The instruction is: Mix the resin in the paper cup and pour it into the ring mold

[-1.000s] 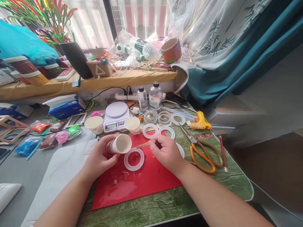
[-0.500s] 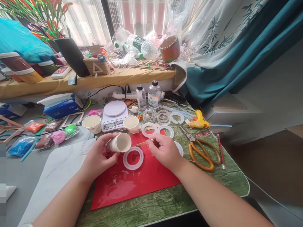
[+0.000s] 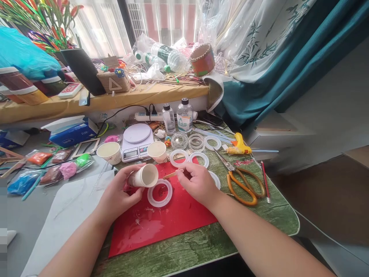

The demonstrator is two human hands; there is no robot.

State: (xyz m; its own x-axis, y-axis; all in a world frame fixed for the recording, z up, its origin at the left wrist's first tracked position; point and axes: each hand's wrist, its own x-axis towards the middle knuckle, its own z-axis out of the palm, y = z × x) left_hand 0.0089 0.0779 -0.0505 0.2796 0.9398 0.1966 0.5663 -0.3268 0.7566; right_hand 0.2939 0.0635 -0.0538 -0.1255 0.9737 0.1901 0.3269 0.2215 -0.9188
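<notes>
My left hand [image 3: 119, 194] is wrapped round a white paper cup [image 3: 149, 176], which is tipped so its mouth faces right and toward me. Between the thumb and fingers of my right hand [image 3: 196, 181] is a thin wooden stick [image 3: 170, 175], its tip just right of the cup's rim. Below the cup and the stick, a translucent white ring mold [image 3: 160, 204] lies on a red sheet [image 3: 161, 227]. Small reddish bits show inside the ring. What the cup holds cannot be made out.
Two more paper cups [image 3: 109, 152] stand beside a white kitchen scale [image 3: 137, 134]. More ring molds [image 3: 198, 159] lie behind my right hand. To the right are orange-handled scissors [image 3: 245, 186], a yellow glue gun [image 3: 239, 145] and a red pencil [image 3: 265, 182]. Two clear bottles [image 3: 184, 115] stand at the back.
The whole view has shifted slightly, so things appear a little further left. My hands, the cup and the stick hold nearly the same places over the sheet.
</notes>
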